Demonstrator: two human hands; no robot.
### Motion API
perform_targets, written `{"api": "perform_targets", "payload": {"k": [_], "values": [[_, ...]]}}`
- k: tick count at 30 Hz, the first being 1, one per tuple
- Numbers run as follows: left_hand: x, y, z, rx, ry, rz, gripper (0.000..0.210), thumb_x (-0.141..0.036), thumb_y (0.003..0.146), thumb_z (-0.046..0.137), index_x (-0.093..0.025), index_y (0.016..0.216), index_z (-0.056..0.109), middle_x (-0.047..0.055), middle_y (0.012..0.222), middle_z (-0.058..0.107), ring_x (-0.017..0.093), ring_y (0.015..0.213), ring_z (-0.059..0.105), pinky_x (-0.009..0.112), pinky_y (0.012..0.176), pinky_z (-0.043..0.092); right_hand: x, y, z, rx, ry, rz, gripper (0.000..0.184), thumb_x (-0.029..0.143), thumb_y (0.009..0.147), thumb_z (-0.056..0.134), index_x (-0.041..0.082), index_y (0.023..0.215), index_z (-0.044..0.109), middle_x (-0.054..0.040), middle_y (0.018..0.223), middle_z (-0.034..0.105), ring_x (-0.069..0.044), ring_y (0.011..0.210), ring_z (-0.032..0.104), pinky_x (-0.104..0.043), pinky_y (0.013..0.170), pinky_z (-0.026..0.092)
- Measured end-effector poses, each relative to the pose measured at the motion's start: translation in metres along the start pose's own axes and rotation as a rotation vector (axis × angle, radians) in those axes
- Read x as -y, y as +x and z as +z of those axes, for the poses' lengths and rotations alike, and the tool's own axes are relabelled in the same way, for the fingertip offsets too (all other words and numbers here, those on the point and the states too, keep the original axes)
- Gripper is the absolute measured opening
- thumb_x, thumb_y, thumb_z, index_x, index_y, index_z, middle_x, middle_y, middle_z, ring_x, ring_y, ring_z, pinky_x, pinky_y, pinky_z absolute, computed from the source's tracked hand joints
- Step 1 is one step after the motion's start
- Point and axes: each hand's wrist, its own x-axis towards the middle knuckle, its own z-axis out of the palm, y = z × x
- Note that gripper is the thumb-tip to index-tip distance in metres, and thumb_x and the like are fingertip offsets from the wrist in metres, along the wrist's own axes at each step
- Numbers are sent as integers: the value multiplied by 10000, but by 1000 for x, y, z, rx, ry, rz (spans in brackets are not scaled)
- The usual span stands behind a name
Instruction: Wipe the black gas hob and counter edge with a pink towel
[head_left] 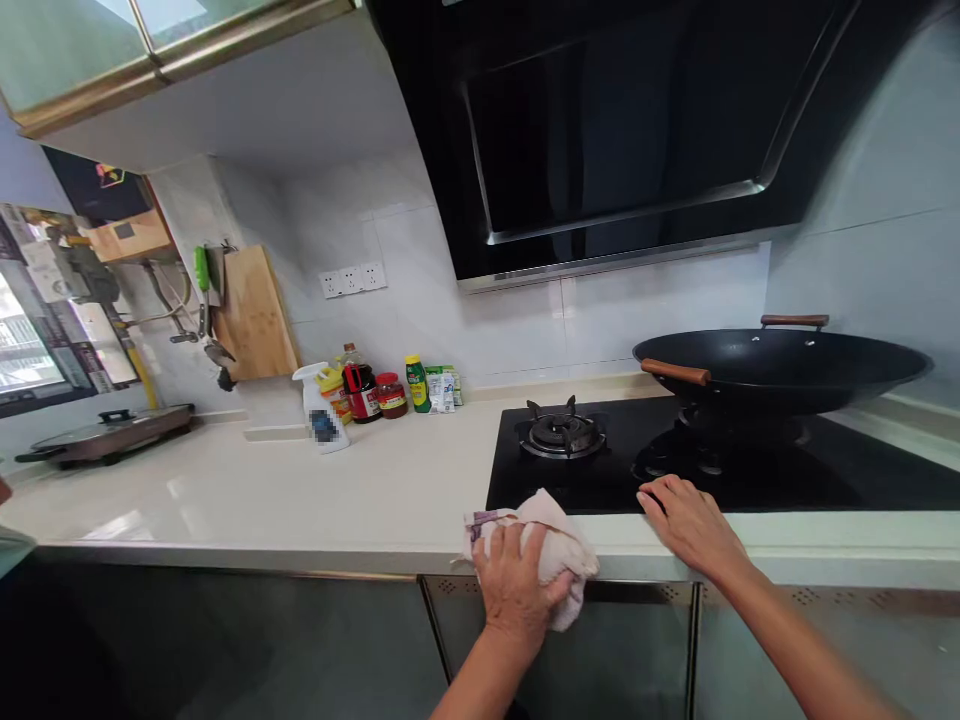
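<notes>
My left hand [511, 590] presses down on a crumpled white cloth [553, 535] with a purple patch at its corner. The cloth lies over the counter's front edge, just before the black gas stove [600, 492], and part of it hangs down. My right hand [694, 525] rests palm down at the stove's front edge, holding nothing, its fingers lying on the black surface. Behind that hand a large black wok [780, 372] with wooden handles sits over the right side of the stove. The left burner [562, 436] has nothing on it.
A white spray bottle [321, 410], a dark sauce bottle [360, 388], a red-lidded jar [391, 397] and a green bottle [417, 385] stand by the wall. A range hood [600, 130] overhangs the stove. An electric pan [112, 437] and cutting board [255, 315] are at left.
</notes>
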Motion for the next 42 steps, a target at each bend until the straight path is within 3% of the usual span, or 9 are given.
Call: {"api": "perform_targets", "payload": {"k": [5,8,11,18,22,31,38,42], "values": [[-39,1,16,-20,-72,71,591,-621,643,803,-323,1139,681,44,1074,675,300,1007,569,503,925,343,-2,0,2,-2,-6,-1,414,464,1014,339,248,1112,679,-80,1146,656,-247,1055,585,-398,878,404],[-44,2,19,-11,-103,131,590,-618,666,792,-319,1161,674,55,1095,679,303,1011,571,496,918,348,-3,0,2,-7,0,-9,402,463,1018,347,253,1115,675,-72,1147,652,-243,1062,588,-387,867,404],[-28,5,13,12,-144,209,561,-589,716,777,-313,1189,658,47,1119,690,285,1005,585,470,915,361,-4,0,2,-10,13,-15,384,452,1021,358,258,1117,675,-63,1143,653,-231,1051,594,-377,864,404],[39,6,-12,27,-88,238,526,-538,784,748,-274,1227,642,54,1139,703,282,1040,603,440,909,380,-1,-1,0,-21,44,-6,401,452,1031,344,257,1118,683,-65,1138,658,-227,1049,596,-379,876,402],[52,5,-21,6,3,183,496,-519,792,737,-262,1209,663,63,1132,705,289,1046,600,435,894,383,0,0,-2,-14,43,-9,418,447,1037,329,248,1128,685,-66,1127,657,-235,1034,592,-398,885,400],[1,2,-3,-39,-33,4,491,-521,708,780,-304,1140,695,46,1105,692,301,1047,579,492,949,348,0,0,-1,-17,16,-2,415,453,1026,337,253,1122,688,-68,1127,656,-237,1031,596,-396,876,407],[-34,0,14,-49,-111,19,570,-594,640,812,-322,1126,687,48,1094,689,310,1038,569,519,959,318,-4,0,3,3,17,7,417,469,1018,327,262,1108,678,-70,1149,647,-241,1073,592,-399,888,414],[-30,0,13,-36,-134,98,566,-584,678,797,-325,1164,669,40,1119,690,294,1037,580,500,956,334,-7,0,5,18,30,-1,415,481,1017,325,267,1125,665,-66,1169,642,-239,1083,583,-402,899,412]]}}
